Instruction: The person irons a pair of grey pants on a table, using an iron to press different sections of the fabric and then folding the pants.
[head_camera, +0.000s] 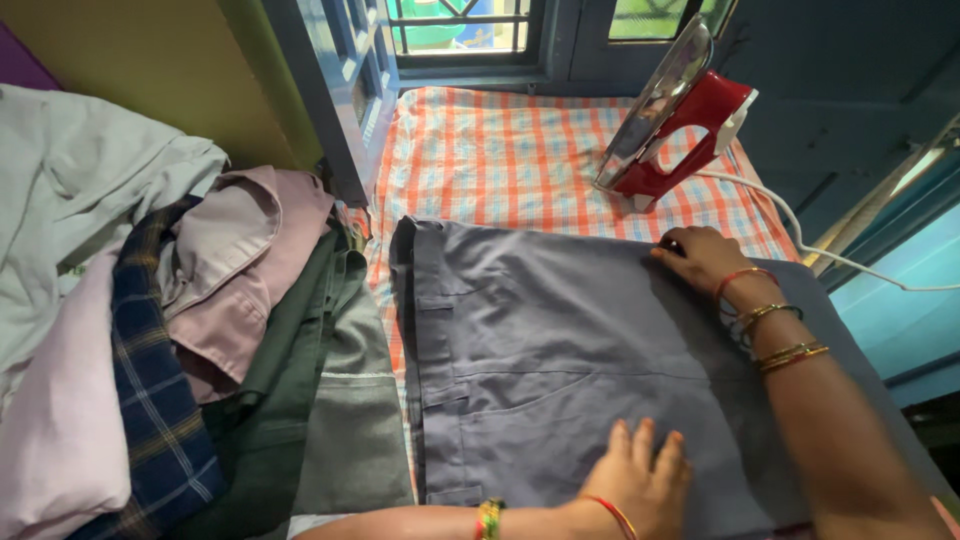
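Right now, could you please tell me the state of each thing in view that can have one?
Grey trousers: laid flat on the checked cloth, waistband to the left.
Red iron: stood upright on its heel, untouched, cord trailing right.
Checked cloth: spread flat beneath the trousers.
Pile of clothes: heaped loosely, crumpled.
Left hand: pressed flat on the trousers.
Right hand: resting on the trousers' far edge.
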